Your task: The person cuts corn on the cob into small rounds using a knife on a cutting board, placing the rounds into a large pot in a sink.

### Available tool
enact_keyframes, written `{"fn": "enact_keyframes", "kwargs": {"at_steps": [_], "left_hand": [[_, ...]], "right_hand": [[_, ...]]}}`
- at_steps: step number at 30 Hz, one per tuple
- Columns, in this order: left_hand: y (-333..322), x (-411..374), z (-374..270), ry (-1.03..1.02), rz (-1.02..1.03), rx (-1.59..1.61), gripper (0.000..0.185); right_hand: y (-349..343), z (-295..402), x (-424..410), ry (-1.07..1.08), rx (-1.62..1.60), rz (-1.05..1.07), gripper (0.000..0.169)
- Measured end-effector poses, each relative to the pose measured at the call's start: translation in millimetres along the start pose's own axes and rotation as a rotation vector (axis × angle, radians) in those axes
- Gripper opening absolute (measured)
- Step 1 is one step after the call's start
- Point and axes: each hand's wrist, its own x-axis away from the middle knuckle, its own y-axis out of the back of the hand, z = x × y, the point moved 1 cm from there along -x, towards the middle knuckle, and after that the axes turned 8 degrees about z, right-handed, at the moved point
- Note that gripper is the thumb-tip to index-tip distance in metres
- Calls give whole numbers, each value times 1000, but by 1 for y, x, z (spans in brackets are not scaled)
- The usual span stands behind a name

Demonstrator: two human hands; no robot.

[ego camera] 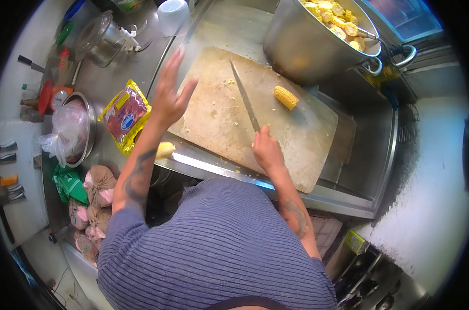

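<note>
My right hand [268,150] grips the handle of a long kitchen knife [243,91], its blade lying across the worn cutting board [219,112] and pointing away from me. My left hand [170,91] hovers at the board's left edge, fingers spread, holding nothing. To the right of the blade lies a piece of corn cob [285,97], apart from both hands. Loose kernels dot the board. Another pale corn piece [165,150] shows beside my left forearm at the counter's front edge, partly hidden by the arm.
Behind the board stands a large metal pot [308,42] filled with cut corn pieces [337,19]. At left are a yellow-edged plastic packet [126,116], a metal bowl [88,131] holding a plastic bag, and several tied bags [99,186]. A translucent tub [173,17] sits farther back.
</note>
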Motion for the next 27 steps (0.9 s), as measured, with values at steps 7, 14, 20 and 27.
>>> {"fn": "enact_keyframes", "kwargs": {"at_steps": [7, 14, 20, 27], "left_hand": [[9, 209, 44, 443, 226, -342, 83], [8, 194, 75, 538, 49, -452, 64], [15, 140, 24, 418, -138, -101, 58], [-107, 72, 9, 106, 74, 99, 54]], "right_hand": [[11, -65, 24, -5, -493, -10, 17], [-8, -80, 17, -50, -874, 158, 16], [-11, -70, 17, -58, -878, 122, 12], [-11, -29, 6, 145, -317, -136, 17]]}}
